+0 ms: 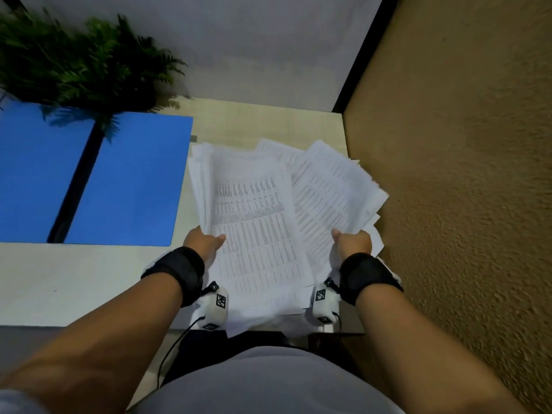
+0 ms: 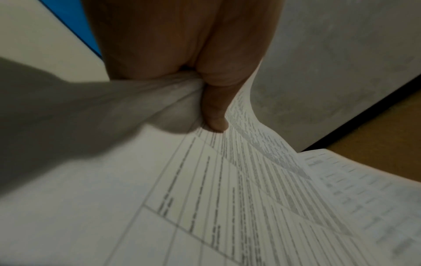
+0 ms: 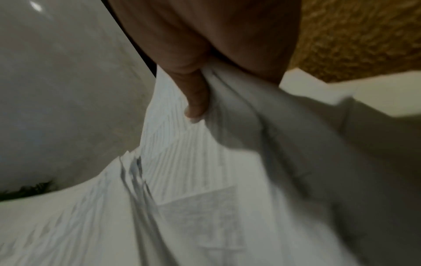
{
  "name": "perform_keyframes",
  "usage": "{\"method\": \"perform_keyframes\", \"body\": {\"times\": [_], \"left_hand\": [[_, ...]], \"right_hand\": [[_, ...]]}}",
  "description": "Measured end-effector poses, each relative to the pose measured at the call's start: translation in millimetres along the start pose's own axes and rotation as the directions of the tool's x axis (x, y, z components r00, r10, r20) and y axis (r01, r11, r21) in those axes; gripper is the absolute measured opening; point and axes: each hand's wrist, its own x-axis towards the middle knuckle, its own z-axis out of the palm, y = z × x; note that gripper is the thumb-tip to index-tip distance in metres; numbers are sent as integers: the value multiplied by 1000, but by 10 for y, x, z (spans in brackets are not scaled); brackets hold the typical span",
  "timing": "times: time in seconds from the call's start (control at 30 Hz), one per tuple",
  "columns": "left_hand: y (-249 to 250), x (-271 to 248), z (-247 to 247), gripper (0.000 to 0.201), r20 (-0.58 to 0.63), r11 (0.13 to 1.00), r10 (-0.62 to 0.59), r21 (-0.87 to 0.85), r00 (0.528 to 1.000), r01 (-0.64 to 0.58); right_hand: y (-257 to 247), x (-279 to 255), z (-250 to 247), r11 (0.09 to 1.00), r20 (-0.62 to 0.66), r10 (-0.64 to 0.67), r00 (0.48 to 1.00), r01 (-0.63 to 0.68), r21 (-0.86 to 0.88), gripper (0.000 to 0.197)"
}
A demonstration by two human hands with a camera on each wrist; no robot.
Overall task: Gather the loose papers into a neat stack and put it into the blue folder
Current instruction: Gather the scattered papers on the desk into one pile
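Observation:
A fanned, untidy bundle of printed white papers (image 1: 257,210) lies between both hands over the desk's right part. My left hand (image 1: 206,242) grips its left edge, thumb on top of the printed sheet (image 2: 227,180), fingers hidden beneath. My right hand (image 1: 352,242) grips the right edge, thumb (image 3: 196,100) pressed on the creased sheets (image 3: 205,180). The blue folder (image 1: 119,180) lies open flat on the desk to the left, a dark spine down its middle; a strip of it (image 2: 73,21) shows in the left wrist view.
A green fern (image 1: 89,64) overhangs the folder's far edge. The pale desk (image 1: 59,279) ends at a grey wall behind and a black-edged panel on the right, beyond which is brown carpet (image 1: 463,174). Some sheets overhang the near desk edge.

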Motion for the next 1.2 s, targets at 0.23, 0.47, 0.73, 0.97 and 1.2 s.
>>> {"method": "perform_keyframes", "body": {"times": [0.23,0.47,0.73,0.97,1.2], "left_hand": [[-161,33,-132,65,17,998,-64,1,998,64],[-133,0,-116,68,20,996,-65,57,998,64],[-202,-53,-110,49,51,994,21,-104,998,-16],[-113,-178,-211,58,143,982,81,-179,986,-54],[-229,-61,-216,75,136,997,74,-32,988,-71]], "right_hand": [[-739,-219,-495,918,-115,-388,914,373,-136,28],[-1454,-566,-912,683,-226,-728,648,715,-152,18],[-1772,-634,-952,535,-370,-757,538,836,121,11],[-1025,-456,-68,831,173,-537,826,553,-60,14],[-411,-416,424,963,427,-239,872,270,-14,29]]}}
